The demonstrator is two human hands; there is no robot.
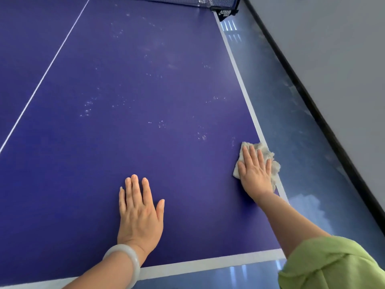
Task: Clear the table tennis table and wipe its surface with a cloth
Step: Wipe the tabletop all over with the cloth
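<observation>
The right hand (255,176) pressed flat, close-together fingers (253,156) on the cloth (267,152) at the right edge of the worktop (145,101), with white spots (202,137) just ahead.

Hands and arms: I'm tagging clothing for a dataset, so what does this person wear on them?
The left hand wears nothing, but a pale whitish bangle circles its wrist. The right hand is bare too; a light green sleeve is bunched up above its forearm. No rings show.

On your right, a glossy pale-blue floor (291,126) picks up bright reflections. Past it, a black skirting strip (310,105) runs along the foot of a plain grey wall (343,59), slanting away from you.
</observation>
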